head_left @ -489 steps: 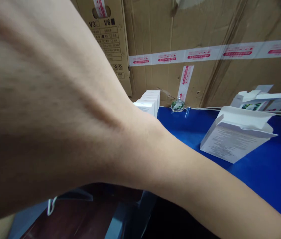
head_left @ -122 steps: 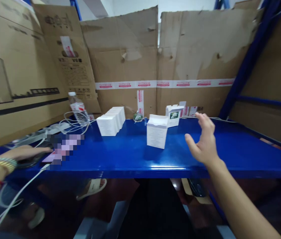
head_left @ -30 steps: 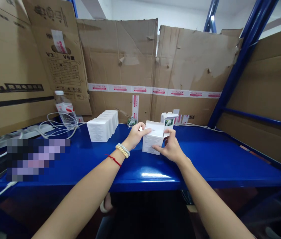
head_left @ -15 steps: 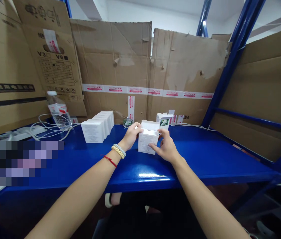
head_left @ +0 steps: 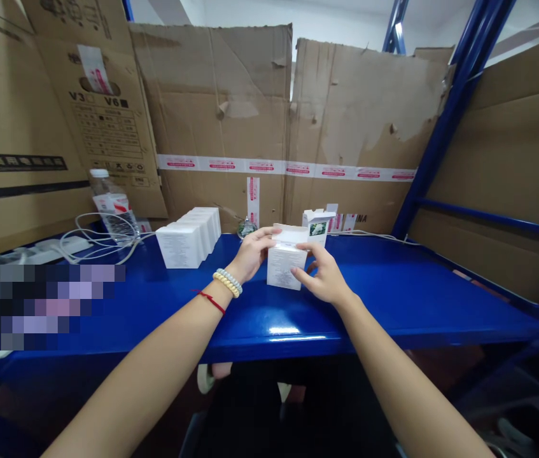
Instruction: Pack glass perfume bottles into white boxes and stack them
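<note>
A small white carton [head_left: 284, 268] with fine print on its front stands on the blue tabletop between my hands, its back lid flap raised. My left hand [head_left: 252, 253] grips its left side, fingers at the top edge by the flap. My right hand [head_left: 322, 273] holds the right side, fingertips on the top edge and thumb against the front. Just behind stands another white box [head_left: 317, 228] with a green picture, its top open. What the carton holds inside is hidden.
A row of several white boxes [head_left: 188, 238] stands left of my hands. Behind sits a small round clear object [head_left: 247, 227]. Further left are a water bottle [head_left: 115, 213], looped white cables and a power strip [head_left: 49, 249]. Cardboard sheets [head_left: 221, 95] wall the blue table [head_left: 393, 292].
My left fingers have moved over the carton's top edge, and the small inner flaps at its opening are now pressed down or covered. The view has shifted slightly.
</note>
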`<control>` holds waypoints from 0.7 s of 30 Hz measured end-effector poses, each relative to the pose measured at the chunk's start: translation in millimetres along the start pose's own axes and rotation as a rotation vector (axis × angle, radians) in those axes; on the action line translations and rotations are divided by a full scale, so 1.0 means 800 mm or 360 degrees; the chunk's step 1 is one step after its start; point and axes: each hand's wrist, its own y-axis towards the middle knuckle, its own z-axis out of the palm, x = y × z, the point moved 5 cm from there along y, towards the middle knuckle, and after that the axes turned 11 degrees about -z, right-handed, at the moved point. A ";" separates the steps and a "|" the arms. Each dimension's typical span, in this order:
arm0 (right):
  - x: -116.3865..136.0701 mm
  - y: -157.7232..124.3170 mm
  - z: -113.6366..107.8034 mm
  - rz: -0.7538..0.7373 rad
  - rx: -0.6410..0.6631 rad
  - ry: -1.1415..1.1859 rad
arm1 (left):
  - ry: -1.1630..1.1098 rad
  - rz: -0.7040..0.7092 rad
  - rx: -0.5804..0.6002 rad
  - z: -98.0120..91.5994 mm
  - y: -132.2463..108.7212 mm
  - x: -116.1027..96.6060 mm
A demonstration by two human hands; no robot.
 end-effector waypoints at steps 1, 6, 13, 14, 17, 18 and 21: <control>0.002 0.001 -0.001 -0.0009 -0.0023 0.0013 | 0.0024 0.0038 -0.0024 0.000 0.000 0.000; 0.004 0.004 -0.009 -0.0018 -0.0174 -0.0001 | -0.0036 0.0104 -0.0114 -0.002 0.002 0.002; 0.006 0.007 -0.016 -0.0042 -0.0345 -0.0056 | 0.0205 0.0260 -0.0081 -0.002 0.002 -0.008; 0.006 0.007 -0.016 -0.0023 -0.0359 -0.0047 | 0.0225 0.0285 -0.0076 -0.002 0.002 -0.010; 0.003 0.006 -0.018 0.0068 -0.0410 0.0004 | 0.0260 0.0312 -0.0031 -0.004 0.000 -0.013; 0.002 0.006 -0.019 0.0099 -0.0427 0.0017 | 0.0267 0.0310 -0.0010 -0.005 0.000 -0.013; -0.001 0.005 -0.020 0.0144 -0.0448 0.0040 | 0.0267 0.0289 0.0073 -0.007 0.000 -0.012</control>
